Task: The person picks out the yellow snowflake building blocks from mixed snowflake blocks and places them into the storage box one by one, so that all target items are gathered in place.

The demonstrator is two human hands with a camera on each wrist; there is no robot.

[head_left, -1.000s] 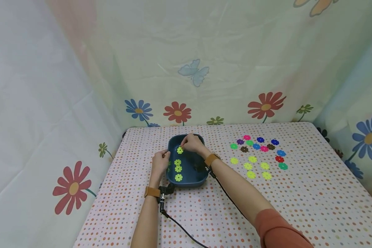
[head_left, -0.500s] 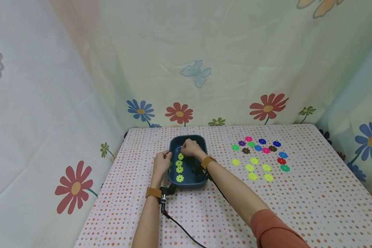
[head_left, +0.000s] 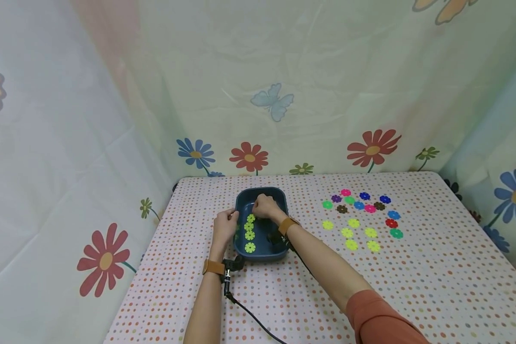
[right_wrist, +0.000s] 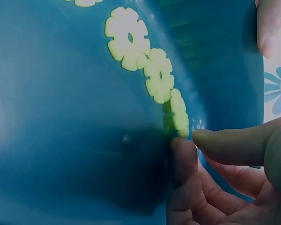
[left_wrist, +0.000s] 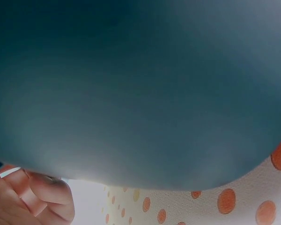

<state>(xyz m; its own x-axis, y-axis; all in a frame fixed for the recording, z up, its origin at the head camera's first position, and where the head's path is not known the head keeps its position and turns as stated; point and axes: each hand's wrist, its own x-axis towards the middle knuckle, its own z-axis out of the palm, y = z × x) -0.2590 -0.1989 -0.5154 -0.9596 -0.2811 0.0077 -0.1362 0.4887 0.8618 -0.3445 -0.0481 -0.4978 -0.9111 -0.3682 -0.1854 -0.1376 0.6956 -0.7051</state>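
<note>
A dark blue plastic tub [head_left: 262, 258] sits on the dotted table. My left hand [head_left: 224, 228] holds its left rim; in the left wrist view the tub's outer wall [left_wrist: 145, 112] hides much of that hand, leaving curled fingers [left_wrist: 51, 194] visible. Reaching inside the tub, my right hand [head_left: 266, 207] pinches the edge of a yellow-green snowflake disc [right_wrist: 180, 112] between thumb and forefinger. This disc stands tilted, its upper end right at a flat-lying disc [right_wrist: 159, 76]. Another disc [right_wrist: 128, 38] lies beyond that, and a further disc [head_left: 250, 247] lies near the tub's front.
On the table right of the tub, several yellow discs [head_left: 347, 232] lie spread out. Behind them are discs in other colours, such as pink [head_left: 370, 209], red [head_left: 392, 223] and green [head_left: 396, 233]. Cables [head_left: 253, 315] run from both wrist cameras. A printed curtain [head_left: 309, 105] stands behind the table.
My right hand has come down and nearer within the tub, bringing the pinched disc up against the row of discs. My left hand stays at the rim.
</note>
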